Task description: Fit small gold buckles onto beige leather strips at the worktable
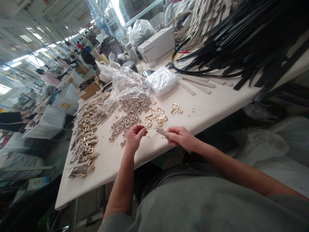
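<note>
Near the table's front edge, my right hand [180,137] pinches the end of a flat grey-beige strap [161,131], whose free end points left. My left hand [135,137] is closed at the fingertips on a small gold buckle [146,128], partly hidden by the fingers. Just beyond both hands lies a loose group of gold buckles [156,116], with a smaller cluster [176,109] to its right. A heap of small beige loops [127,117] spreads behind and left of my left hand.
Beige straps with gold buckles [85,138] are piled along the table's [145,154] left side. Plastic bags [130,82], a wrapped packet [161,80] and a white box [156,45] stand farther back. Black straps [224,42] cover the back right. A person [48,77] is in the distance.
</note>
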`<action>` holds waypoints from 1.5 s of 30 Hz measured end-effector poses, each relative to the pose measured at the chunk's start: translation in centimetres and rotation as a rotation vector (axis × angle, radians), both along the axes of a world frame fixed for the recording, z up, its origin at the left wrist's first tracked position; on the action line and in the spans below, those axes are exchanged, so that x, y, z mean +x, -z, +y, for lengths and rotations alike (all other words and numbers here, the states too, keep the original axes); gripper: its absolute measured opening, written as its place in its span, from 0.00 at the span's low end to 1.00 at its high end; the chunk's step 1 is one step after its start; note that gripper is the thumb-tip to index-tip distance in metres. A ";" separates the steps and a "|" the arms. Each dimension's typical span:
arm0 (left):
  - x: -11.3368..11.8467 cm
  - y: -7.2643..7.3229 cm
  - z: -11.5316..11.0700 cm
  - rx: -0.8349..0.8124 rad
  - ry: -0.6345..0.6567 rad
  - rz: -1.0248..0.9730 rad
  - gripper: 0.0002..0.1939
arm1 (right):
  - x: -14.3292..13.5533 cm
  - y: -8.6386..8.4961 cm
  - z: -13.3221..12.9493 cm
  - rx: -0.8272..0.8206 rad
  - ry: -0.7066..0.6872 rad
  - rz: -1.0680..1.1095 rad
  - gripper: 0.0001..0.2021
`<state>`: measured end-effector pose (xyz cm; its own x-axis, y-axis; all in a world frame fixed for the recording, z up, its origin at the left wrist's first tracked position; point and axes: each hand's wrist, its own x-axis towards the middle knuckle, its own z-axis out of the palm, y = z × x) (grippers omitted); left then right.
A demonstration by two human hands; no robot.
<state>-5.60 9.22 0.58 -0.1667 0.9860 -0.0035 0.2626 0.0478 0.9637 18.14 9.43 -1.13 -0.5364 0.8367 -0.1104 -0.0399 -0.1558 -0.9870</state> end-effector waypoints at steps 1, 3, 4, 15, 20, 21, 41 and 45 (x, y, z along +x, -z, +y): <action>0.6 -0.2 -0.3 0.020 -0.003 -0.031 0.16 | -0.4 -0.2 -0.3 -0.084 -0.052 0.060 0.14; 1.8 -0.7 -0.9 0.063 0.003 -0.089 0.16 | -1.2 -0.4 -0.7 -0.209 -0.123 0.165 0.14; 2.3 -0.9 -1.2 0.084 0.009 -0.119 0.16 | -1.5 -0.4 -0.9 -0.254 -0.135 0.211 0.15; 4.5 -1.5 -2.9 0.314 0.055 -0.200 0.10 | -2.5 -0.1 -1.5 -0.672 -0.229 0.601 0.14; 4.1 -1.9 -2.8 0.290 0.030 -0.193 0.12 | -1.5 -0.4 -2.0 -0.532 -0.179 0.477 0.15; 4.0 -2.2 -2.8 0.270 0.026 -0.191 0.13 | -1.3 -0.5 -1.9 -0.466 -0.120 0.435 0.15; 5.1 -1.9 -1.8 -0.051 0.089 -0.376 0.15 | -0.7 -0.4 -1.4 0.266 0.071 0.015 0.11; 6.0 -1.2 -1.9 -0.065 0.061 -0.449 0.18 | -1.0 -0.4 -1.3 0.213 0.121 0.014 0.12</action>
<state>0.45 7.34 1.81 -0.0766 0.9892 -0.1246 -0.1758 0.1096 0.9783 17.18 8.17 -0.70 -0.4311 0.8986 0.0820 -0.0597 0.0622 -0.9963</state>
